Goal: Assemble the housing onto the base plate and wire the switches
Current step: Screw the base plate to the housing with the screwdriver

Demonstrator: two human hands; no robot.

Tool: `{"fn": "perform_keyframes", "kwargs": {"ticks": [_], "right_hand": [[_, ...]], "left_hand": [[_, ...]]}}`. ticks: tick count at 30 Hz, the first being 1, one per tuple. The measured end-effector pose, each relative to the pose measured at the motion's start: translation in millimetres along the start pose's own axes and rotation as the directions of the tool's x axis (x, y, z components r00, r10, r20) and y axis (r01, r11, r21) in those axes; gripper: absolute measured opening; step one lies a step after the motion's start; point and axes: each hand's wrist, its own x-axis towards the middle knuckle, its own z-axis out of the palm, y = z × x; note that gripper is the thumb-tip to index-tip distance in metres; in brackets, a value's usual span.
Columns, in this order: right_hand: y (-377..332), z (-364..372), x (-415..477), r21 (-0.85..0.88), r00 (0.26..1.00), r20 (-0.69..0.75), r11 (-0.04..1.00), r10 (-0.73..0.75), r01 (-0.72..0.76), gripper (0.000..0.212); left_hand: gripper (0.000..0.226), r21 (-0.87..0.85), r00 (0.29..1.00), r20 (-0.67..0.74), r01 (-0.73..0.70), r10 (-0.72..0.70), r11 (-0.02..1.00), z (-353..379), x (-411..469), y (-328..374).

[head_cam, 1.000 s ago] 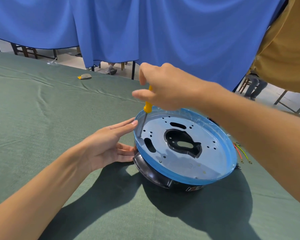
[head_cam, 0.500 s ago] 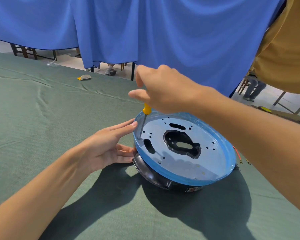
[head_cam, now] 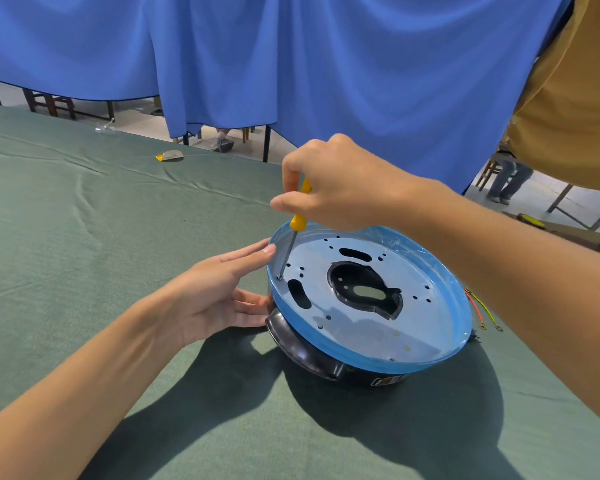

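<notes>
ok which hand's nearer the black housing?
Left. The left hand sits at the black housing's left side, under the base plate rim; the right hand is above the plate, gripping the yellow screwdriver.

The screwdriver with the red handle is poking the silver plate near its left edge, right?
The screwdriver has a yellow handle, not red, as the head view shows. It does poke the silver plate near its left edge.

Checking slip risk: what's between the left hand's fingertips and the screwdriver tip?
Only the blue-filmed rim of the base plate: left hand fingers lie against its outside, the screwdriver tip sits just inside, at a hole. Head view.
</notes>
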Motion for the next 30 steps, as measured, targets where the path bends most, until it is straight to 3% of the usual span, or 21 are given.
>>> {"fn": "perform_keyframes", "kwargs": {"ticks": [3, 5, 8, 10, 12, 14, 17, 19, 23, 30], "right_hand": [[1.7, -2.6, -1.7, 0.046, 0.994, 0.076, 0.996, 0.072, -0.076, 0.043], [2.4, -8.9, -4.0, 0.144, 0.991, 0.092, 0.984, 0.095, -0.107, 0.037], [7.7, -18.6, -5.8, 0.514, 0.965, -0.107, 0.844, 0.241, -0.154, 0.035], [14.0, -24.4, -5.5, 0.654, 0.936, -0.174, 0.746, 0.306, -0.122, 0.037], [18.5, -23.1, -6.6, 0.59, 0.96, -0.118, 0.795, 0.255, -0.139, 0.036], [18.6, -11.6, -10.1, 0.404, 0.993, 0.025, 0.907, 0.119, -0.119, 0.023], [10.7, 22.8, -20.4, 0.12, 0.981, 0.182, 0.991, -0.075, 0.054, 0.005], [4.6, 42.9, -26.7, 0.159, 0.967, 0.218, 0.983, -0.131, 0.097, 0.005], [3.9, 63.0, -26.6, 0.27, 0.975, 0.145, 0.955, -0.167, 0.123, 0.009], [2.3, 69.0, -26.0, 0.24, 0.979, 0.142, 0.965, -0.147, 0.11, 0.012]], "left_hand": [[0.045, -0.002, 1.0, 0.0, 0.004, -0.004, 1.0, 0.2, 0.0, -0.1], [0.049, -0.004, 1.0, -0.006, 0.009, -0.009, 1.0, -0.2, -0.4, -0.2], [0.049, -0.012, 1.0, -0.009, 0.014, -0.015, 1.0, 0.5, -1.3, 0.2], [0.047, -0.017, 1.0, -0.013, 0.017, -0.017, 1.0, 0.4, -1.4, 0.4], [0.047, -0.017, 1.0, -0.012, 0.017, -0.017, 1.0, 0.4, -1.0, 0.3], [0.047, -0.022, 1.0, -0.005, 0.018, -0.018, 1.0, 0.2, -0.2, 0.5], [0.047, -0.016, 1.0, 0.015, 0.015, -0.015, 1.0, 0.4, 0.4, 0.3], [0.049, -0.007, 1.0, 0.012, 0.008, -0.008, 1.0, 0.1, 0.5, -0.3], [0.052, 0.005, 1.0, 0.022, -0.005, 0.005, 1.0, -1.0, 0.3, -1.0], [0.052, 0.0, 1.0, 0.025, -0.005, 0.005, 1.0, -0.7, -0.2, -0.4]]}}
